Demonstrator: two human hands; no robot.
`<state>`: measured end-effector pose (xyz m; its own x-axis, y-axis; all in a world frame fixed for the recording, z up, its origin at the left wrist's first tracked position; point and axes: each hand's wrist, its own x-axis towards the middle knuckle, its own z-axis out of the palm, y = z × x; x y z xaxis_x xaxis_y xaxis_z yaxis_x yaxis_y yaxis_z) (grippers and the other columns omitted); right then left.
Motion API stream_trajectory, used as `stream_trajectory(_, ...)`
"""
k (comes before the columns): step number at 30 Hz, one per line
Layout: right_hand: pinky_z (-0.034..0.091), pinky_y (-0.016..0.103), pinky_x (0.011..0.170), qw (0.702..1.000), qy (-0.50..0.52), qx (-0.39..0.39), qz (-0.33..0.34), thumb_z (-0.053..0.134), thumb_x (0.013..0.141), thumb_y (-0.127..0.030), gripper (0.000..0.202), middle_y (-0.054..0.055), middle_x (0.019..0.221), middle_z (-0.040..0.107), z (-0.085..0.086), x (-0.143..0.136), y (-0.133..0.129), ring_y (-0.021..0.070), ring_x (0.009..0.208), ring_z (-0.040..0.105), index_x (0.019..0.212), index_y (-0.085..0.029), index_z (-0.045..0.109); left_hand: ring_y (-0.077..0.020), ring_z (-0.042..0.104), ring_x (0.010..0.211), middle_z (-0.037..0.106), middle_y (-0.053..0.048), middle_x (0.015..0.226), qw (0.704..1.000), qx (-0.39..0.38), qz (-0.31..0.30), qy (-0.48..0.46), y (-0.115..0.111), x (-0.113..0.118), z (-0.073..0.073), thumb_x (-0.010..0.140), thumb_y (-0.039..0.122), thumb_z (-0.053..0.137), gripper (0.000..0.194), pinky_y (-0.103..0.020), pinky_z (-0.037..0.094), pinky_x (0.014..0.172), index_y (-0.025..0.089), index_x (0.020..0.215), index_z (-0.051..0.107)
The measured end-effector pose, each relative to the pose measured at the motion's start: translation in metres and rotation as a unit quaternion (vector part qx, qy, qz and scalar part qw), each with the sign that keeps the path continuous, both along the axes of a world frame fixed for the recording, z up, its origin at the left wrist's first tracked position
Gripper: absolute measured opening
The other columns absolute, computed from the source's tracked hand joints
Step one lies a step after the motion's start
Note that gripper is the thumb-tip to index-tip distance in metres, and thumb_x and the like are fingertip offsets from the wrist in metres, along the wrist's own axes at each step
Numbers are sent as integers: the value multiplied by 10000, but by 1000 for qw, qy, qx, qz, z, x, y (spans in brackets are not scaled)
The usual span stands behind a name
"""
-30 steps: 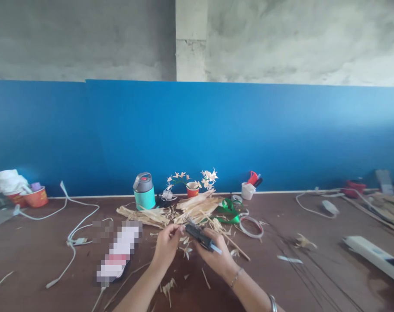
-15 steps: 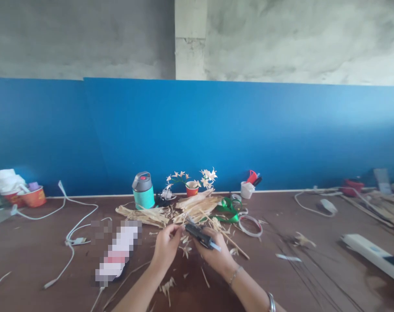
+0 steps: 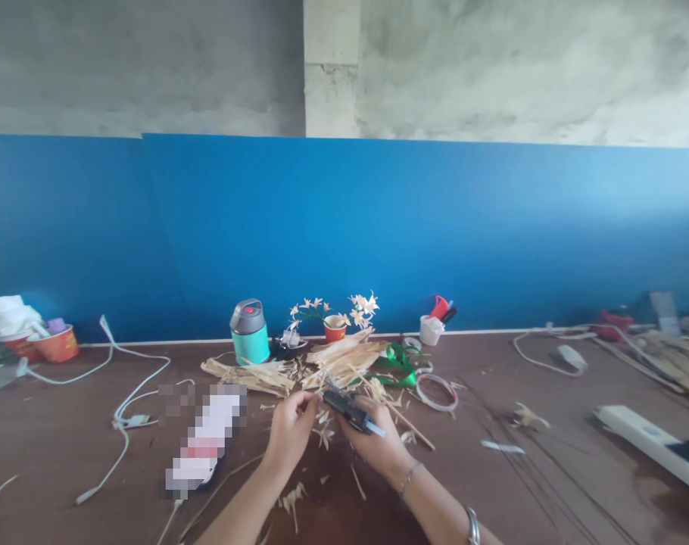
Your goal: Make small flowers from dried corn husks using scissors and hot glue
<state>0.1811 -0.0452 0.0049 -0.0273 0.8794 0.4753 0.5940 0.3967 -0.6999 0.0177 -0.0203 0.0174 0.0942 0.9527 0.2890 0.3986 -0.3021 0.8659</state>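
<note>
My right hand (image 3: pixel 375 445) is wrapped round a black hot glue gun (image 3: pixel 347 411), with a pale glue stick (image 3: pixel 374 429) poking out of its back end. The gun's front points toward my left hand (image 3: pixel 291 421), whose thumb and index finger are pinched together close to it. Whatever sits in that pinch is too small to make out. Just beyond both hands lie dry, straw-coloured husk strips (image 3: pixel 344 354). A small pale husk flower (image 3: pixel 325 435) rests on the brown table (image 3: pixel 435 499) between my wrists.
Behind the husks stand a teal jar (image 3: pixel 250 344) and a red cup (image 3: pixel 335 330) with pale flowers (image 3: pixel 364 306). Green ribbon (image 3: pixel 398 363) and a tape roll (image 3: pixel 437 393) lie right of them. White cables (image 3: pixel 129 393) run at left; a power strip (image 3: pixel 651 446) lies at right.
Both hands and the glue gun keep practically the same position. The whole view has shifted very slightly.
</note>
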Motion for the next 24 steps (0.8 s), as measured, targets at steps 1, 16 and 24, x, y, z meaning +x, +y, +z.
stream_trajectory(1,387,221,520,1000,-1,-1,1,543,734,-175,143,10,596,561,1,0,0,130,547,514,592,-160,556,-161,526,528,608,-8,564,1000,-2,-1,-2,0,0,1,797,458,450,371,-228,364,508,160,663,625)
stream_trajectory(16,383,218,518,1000,-6,-13,2,536,737,-201,151,13,604,563,1,1,-1,126,548,505,595,-155,559,-148,493,514,587,-3,548,1000,0,0,-3,-1,-1,-1,795,453,452,376,-227,348,505,147,677,636)
stream_trajectory(24,379,215,518,1000,-7,-3,-3,542,715,-168,130,8,598,568,-1,1,0,123,546,505,586,-159,553,-157,512,527,597,-6,560,1000,4,1,1,-1,0,-1,797,463,452,380,-231,361,515,153,672,632)
